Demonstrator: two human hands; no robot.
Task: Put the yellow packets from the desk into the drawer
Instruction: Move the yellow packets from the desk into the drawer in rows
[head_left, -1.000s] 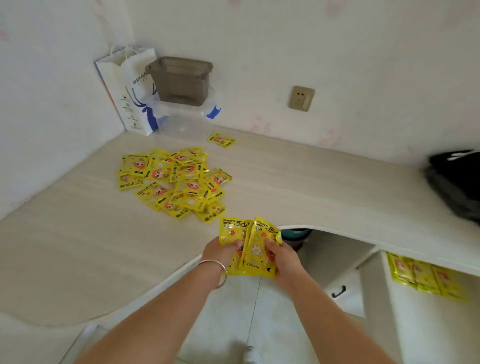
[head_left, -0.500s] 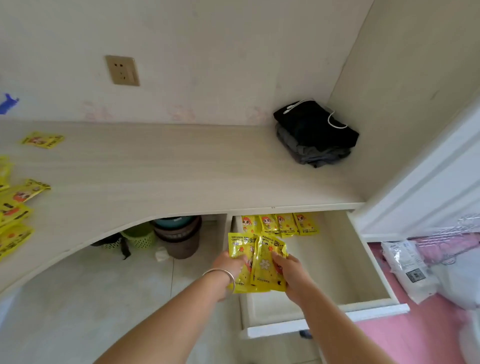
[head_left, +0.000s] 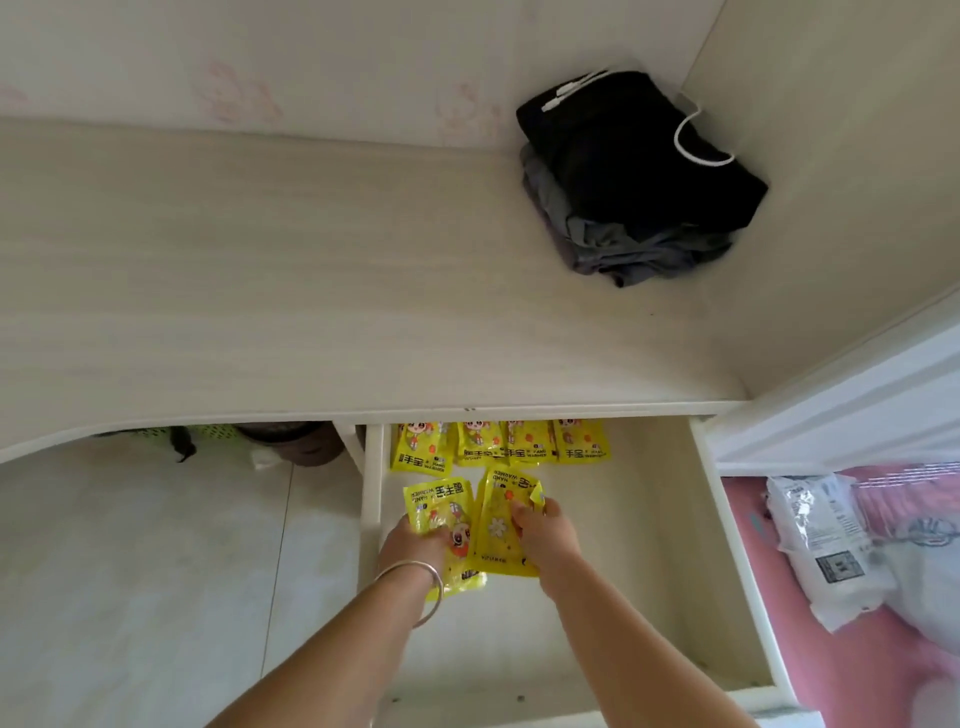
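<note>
Soft, even daylight, faint shadows, mild overall softness, and wide-angle bending of straight edges near the borders.

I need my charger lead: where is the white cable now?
In the head view, the white cable lies on top of the folded black clothes in the far right corner of the desk, against the side panel.

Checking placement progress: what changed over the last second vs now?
Both hands carried the held yellow packets from above the desk edge over to the open drawer and lowered them in, just short of the row of packets at its back. The left hand and right hand went on gripping them throughout; nothing let go. The row and the dark clothes on the desk did not move.
</note>
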